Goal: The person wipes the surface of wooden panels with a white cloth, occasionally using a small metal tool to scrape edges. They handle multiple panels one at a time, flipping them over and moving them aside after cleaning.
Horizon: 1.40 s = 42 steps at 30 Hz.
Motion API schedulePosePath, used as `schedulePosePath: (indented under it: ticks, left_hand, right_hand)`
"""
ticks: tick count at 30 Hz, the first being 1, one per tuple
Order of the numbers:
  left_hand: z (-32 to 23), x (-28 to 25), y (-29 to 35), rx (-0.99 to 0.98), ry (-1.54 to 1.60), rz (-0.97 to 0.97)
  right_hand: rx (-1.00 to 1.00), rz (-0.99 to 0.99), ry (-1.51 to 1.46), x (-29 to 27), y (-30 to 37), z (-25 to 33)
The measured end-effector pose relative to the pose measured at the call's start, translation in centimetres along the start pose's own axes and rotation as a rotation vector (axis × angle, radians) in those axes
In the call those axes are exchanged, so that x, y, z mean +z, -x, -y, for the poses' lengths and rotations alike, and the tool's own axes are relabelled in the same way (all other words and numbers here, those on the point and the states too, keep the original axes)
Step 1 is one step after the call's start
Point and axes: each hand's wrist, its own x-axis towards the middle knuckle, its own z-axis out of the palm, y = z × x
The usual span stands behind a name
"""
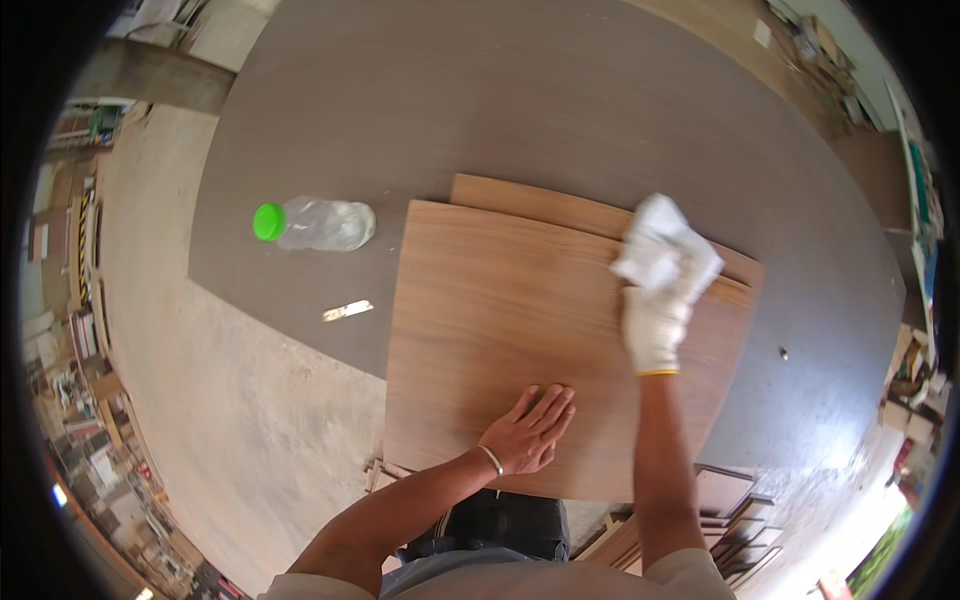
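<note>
A brown wood-grain board lies on the grey table, overlapping a second wood-grain board whose far strip shows beyond it. My left hand, bare with a bracelet at the wrist, rests flat on the near part of the top board, fingers spread. My right hand wears a white knitted glove with a yellow cuff edge. It is closed on a white cloth at the top board's far right edge. Motion blurs the glove and cloth a little, and the gloved fingertips are hidden.
A clear plastic bottle with a green cap lies on its side on the grey table. Near it is a small, pale flat strip. A tiny object sits at the right. Stacked boards stand below the table's near edge.
</note>
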Motion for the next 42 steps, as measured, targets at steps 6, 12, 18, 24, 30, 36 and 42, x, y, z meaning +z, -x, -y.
schedulePosePath:
  ticks: [6,12,18,24,30,36,42]
  left_hand:
    - [0.6,-0.4,-0.3,-0.007,0.052,-0.027]
    - [3.5,-2.5,-6.2,0.032,0.145,-0.113]
    - [13.6,-8.5,-4.2,-0.421,0.130,-0.159]
    - [10.1,-10.3,8.6,-0.822,-0.064,-0.328]
    - [6.4,-3.7,7.2,-0.577,0.144,-0.213]
    - [6.7,-3.3,6.5,-0.552,0.070,-0.220]
    - [5.6,-1.8,7.2,-0.608,0.154,-0.126]
  right_hand:
    - [-0.642,0.422,0.290,8.4,0.4,11.1]
    - [0.226,0.768,-0.390,5.4,-2.7,8.0]
    - [0.239,0.745,-0.724,4.9,-2.7,4.9]
    - [-0.153,0.438,-0.214,3.6,1.0,5.5]
    - [-0.130,0.297,-0.388,7.7,3.2,5.4]
    - [-0.832,0.370,0.205,17.7,3.7,17.4]
    - [-0.963,1.014,0.130,12.3,11.0,17.8]
